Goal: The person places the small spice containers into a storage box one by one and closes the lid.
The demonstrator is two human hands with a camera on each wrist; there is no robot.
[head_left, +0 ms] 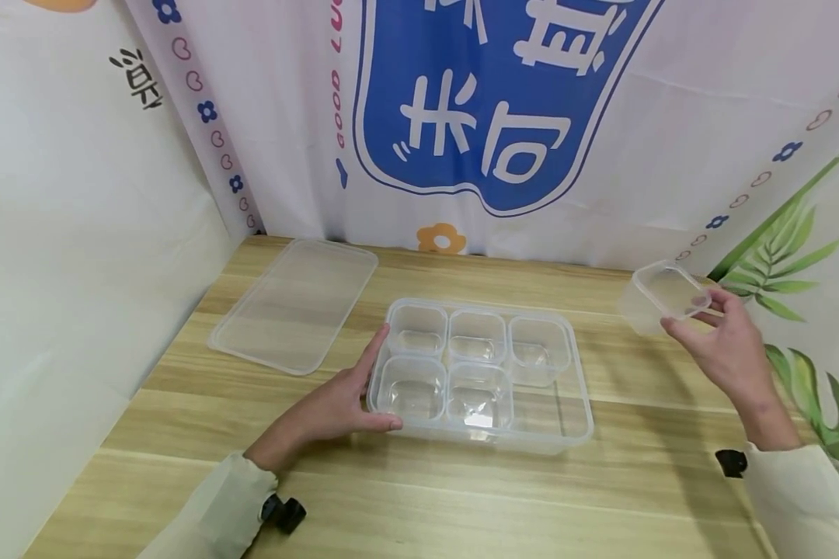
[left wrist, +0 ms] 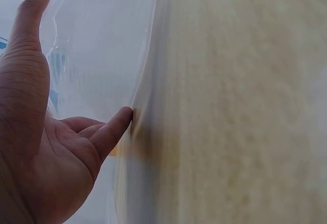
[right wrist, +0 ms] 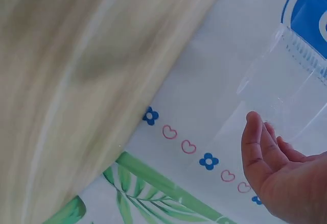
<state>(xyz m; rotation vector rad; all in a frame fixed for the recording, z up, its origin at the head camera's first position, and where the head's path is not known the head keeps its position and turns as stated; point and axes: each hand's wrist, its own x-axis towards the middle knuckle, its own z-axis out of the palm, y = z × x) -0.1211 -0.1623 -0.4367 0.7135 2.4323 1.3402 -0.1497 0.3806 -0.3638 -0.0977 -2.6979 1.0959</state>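
Observation:
A large clear plastic storage box [head_left: 579, 404] stands on the table with several small clear square containers [head_left: 478, 396] inside it. Its front right part shows bare box floor. At its left end my left hand [head_left: 342, 400] rests against the wall, thumb stretched along the front corner, fingers touching the side; the left wrist view shows this hand [left wrist: 66, 152] against the clear wall. Off to the right, my right hand [head_left: 730, 349] pinches the rim of another small clear container [head_left: 646, 303], tilted and held above the table. That hand [right wrist: 281, 168] also shows in the right wrist view.
A flat clear lid [head_left: 297, 303] lies on the table left of the box. The wooden table [head_left: 419, 505] ends at a printed cloth [head_left: 287, 155] hanging behind. A leaf-patterned cloth [head_left: 790, 272] hangs at the right, a pale wall [head_left: 77, 233] stands at the left.

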